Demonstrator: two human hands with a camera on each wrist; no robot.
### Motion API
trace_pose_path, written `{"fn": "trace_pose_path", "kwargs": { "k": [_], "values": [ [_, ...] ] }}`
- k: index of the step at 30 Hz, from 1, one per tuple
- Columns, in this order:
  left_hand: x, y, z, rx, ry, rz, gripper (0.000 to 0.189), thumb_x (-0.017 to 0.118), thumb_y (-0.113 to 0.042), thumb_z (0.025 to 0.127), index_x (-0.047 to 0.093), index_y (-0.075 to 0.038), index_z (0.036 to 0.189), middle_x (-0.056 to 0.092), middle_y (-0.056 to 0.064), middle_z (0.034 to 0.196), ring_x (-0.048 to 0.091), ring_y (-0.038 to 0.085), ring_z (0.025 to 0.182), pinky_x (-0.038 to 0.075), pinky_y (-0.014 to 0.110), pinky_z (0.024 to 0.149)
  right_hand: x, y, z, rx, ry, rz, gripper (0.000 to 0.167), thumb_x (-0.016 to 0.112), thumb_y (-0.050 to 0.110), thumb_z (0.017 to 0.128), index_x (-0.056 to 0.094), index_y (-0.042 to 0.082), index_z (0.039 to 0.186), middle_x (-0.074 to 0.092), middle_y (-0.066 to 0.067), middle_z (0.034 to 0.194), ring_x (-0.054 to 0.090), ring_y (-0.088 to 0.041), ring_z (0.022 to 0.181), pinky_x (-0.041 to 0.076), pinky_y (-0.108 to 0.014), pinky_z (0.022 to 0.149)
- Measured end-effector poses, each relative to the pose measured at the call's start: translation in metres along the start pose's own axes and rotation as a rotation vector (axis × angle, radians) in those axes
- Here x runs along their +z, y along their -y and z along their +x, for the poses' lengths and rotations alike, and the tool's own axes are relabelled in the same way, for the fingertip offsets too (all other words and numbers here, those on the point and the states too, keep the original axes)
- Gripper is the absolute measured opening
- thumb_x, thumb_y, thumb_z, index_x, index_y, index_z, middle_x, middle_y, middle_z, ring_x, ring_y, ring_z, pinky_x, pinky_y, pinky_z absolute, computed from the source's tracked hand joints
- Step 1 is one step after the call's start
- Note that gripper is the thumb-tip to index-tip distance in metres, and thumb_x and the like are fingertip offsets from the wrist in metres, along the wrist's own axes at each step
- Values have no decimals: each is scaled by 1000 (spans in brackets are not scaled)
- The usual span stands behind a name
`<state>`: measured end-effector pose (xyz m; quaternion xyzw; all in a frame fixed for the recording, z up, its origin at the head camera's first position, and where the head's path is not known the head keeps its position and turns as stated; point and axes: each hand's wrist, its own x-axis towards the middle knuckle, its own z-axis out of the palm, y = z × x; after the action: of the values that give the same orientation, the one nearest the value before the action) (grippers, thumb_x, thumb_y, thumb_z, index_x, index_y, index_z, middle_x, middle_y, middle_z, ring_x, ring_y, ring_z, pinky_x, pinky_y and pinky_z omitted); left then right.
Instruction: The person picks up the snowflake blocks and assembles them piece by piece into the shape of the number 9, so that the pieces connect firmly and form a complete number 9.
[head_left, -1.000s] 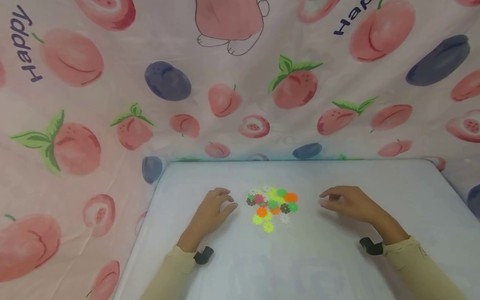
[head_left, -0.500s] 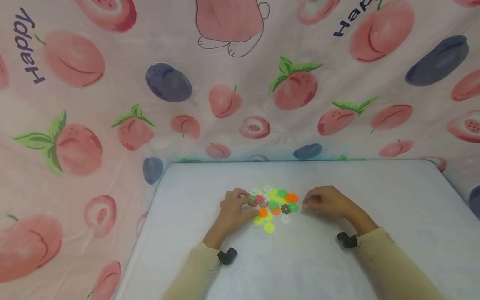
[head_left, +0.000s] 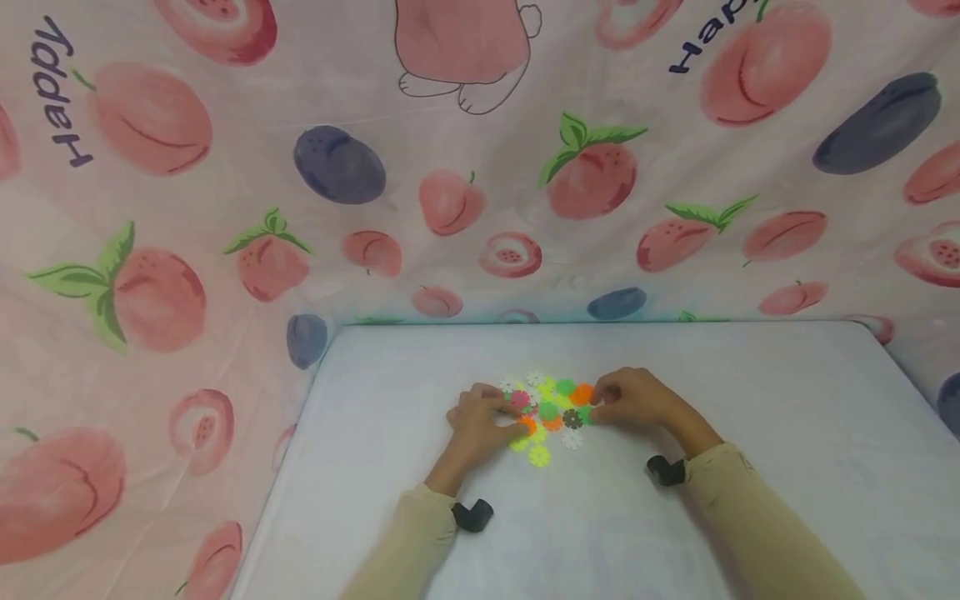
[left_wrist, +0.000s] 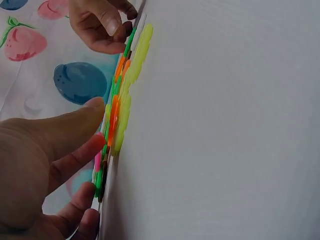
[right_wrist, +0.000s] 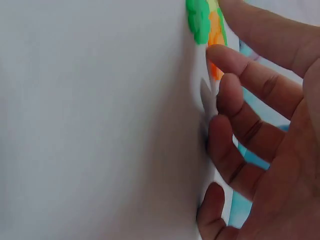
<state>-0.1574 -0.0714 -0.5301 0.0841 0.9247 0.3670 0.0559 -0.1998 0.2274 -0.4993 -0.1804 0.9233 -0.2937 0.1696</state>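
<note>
A loose pile of small notched plastic discs, shaped like snowflake building discs, lies mid-table in the head view: a pink disc (head_left: 519,399), a dark disc (head_left: 573,419), a white disc (head_left: 572,439), a yellow disc (head_left: 539,456) and several others. My left hand (head_left: 478,422) is at the pile's left side, its thumb tip over an orange disc (head_left: 528,424). In the left wrist view its thumb and fingers (left_wrist: 80,150) are spread apart beside the discs. At the right side, my right hand (head_left: 637,400) has loosely bent fingers, with fingertips right at a green disc (right_wrist: 199,20) and an orange disc (right_wrist: 216,70).
The discs lie on a white-covered table (head_left: 600,533). Behind and to the left hangs a pink fruit-print cloth (head_left: 465,158), meeting the table's back edge. A black wrist device (head_left: 474,516) sits at the left cuff, another black device (head_left: 666,471) at the right.
Both hands have moved inward, the left hand to the right and the right hand to the left, until their fingertips reach the pile. The discs lie much as before.
</note>
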Motion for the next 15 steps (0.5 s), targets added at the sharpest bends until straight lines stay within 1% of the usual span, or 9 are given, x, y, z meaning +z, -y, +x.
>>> {"fn": "trace_pose_path", "kwargs": {
  "k": [4, 8, 13, 15],
  "values": [
    [4, -3, 1, -18, 8, 2, 24, 85, -43, 81, 81, -24, 95, 54, 0, 126, 45, 27, 118, 28, 53, 93, 0, 5, 2, 20, 19, 9, 25, 88, 27, 78, 72, 16, 94, 58, 0, 75, 50, -17, 70, 42, -31, 63],
    [4, -5, 1, -37, 11, 21, 25, 86, -42, 79, 80, -24, 94, 54, 1, 128, 44, 29, 120, 28, 53, 95, 4, 9, 4, 42, 25, -2, 24, 88, 22, 77, 71, 17, 93, 57, 0, 76, 49, -17, 69, 40, -30, 62],
    [3, -6, 1, -39, 6, 33, 23, 87, -40, 78, 77, -22, 89, 54, 3, 129, 45, 31, 121, 29, 56, 95, 7, 9, 6, 85, 27, -14, 25, 88, 24, 78, 72, 18, 96, 57, -1, 76, 49, -17, 69, 39, -30, 61],
    [3, -7, 1, -38, 7, 23, 23, 88, -40, 77, 76, -22, 85, 54, 4, 129, 44, 31, 122, 28, 56, 96, 8, 8, 6, 103, 23, -19, 25, 89, 25, 78, 73, 19, 96, 56, 0, 76, 49, -17, 70, 39, -30, 61]
  ]
}}
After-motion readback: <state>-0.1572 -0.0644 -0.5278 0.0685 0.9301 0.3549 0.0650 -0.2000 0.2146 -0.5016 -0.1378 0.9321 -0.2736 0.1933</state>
